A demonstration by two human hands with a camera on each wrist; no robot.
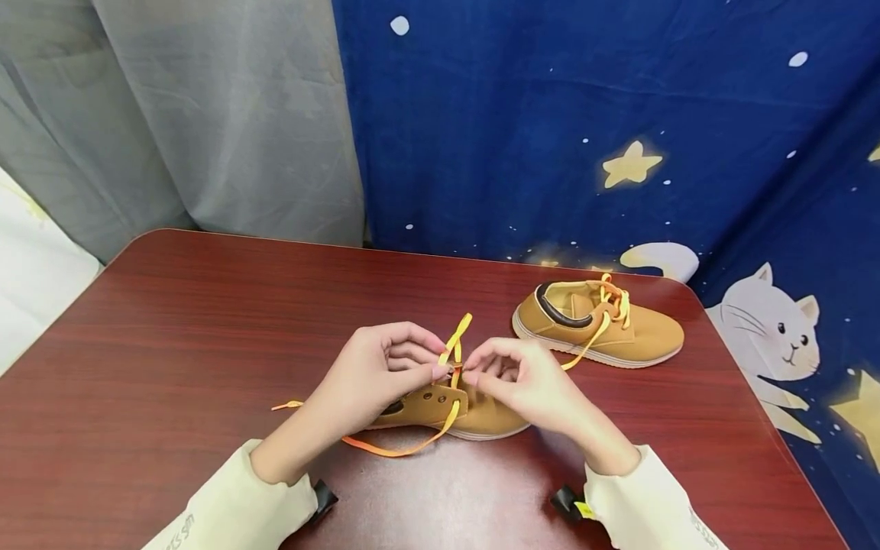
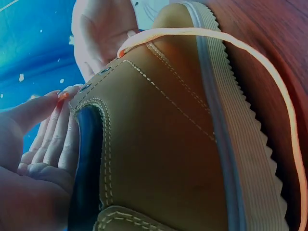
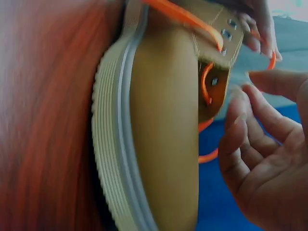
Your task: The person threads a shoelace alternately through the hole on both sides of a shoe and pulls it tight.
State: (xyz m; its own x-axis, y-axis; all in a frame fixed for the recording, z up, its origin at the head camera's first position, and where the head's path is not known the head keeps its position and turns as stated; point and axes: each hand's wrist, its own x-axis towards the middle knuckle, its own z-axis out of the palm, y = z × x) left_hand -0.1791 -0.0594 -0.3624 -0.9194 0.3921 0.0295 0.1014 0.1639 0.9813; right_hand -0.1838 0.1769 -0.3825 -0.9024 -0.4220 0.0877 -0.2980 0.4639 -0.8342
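Observation:
A tan shoe (image 1: 419, 406) lies between the hands, toe to the right, also large in the left wrist view (image 2: 154, 130) and right wrist view (image 3: 163, 110). Above its eyelets, the left hand (image 1: 374, 374) pinches the yellow-orange lace (image 1: 458, 336) between thumb and fingers; a lace loop stands up there. Close by on the right, the right hand (image 1: 529, 382) has thumb and index fingertips together at the lace, its other fingers curled. The fingertips partly hide the lace end. One lace length comes out of a near-side eyelet and curves left on the table.
A second tan shoe (image 1: 646, 332) with laces stands at the back right, toe to the right. The dark red table (image 1: 206, 321) has its back edge against grey and blue curtains (image 1: 481, 137). Small black objects (image 1: 567, 500) are at both sleeve cuffs.

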